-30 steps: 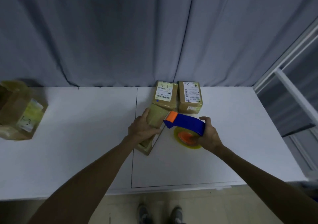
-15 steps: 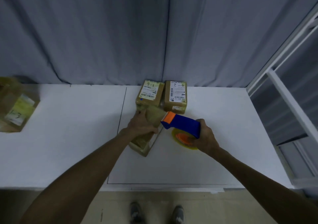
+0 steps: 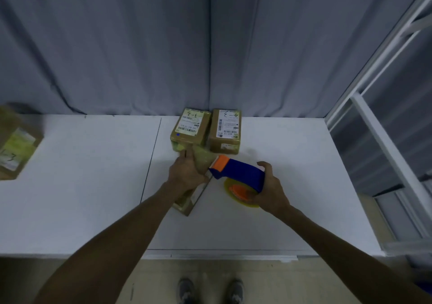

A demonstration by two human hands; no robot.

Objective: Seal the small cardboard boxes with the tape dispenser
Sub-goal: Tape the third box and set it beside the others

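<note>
A small cardboard box (image 3: 203, 159) lies on the white table (image 3: 93, 187) in front of me, running from near to far. My left hand (image 3: 187, 171) grips it from above. My right hand (image 3: 272, 187) holds the blue tape dispenser (image 3: 238, 174) by its handle. The dispenser's orange head touches the box's right side near the far end. Its yellow tape roll (image 3: 240, 194) hangs below the blue body. Two labelled boxes, marked 3-3 (image 3: 190, 126) and 4-3 (image 3: 225, 129), stand side by side just behind.
Another taped cardboard box (image 3: 16, 149) sits at the table's far left edge. A grey curtain hangs behind the table. A white metal frame (image 3: 383, 135) rises along the right side. My shoes show on the floor below the table's front edge.
The view has shifted slightly. My left hand has slid a little toward the far end of the box. The dispenser stays against the box's right side.
</note>
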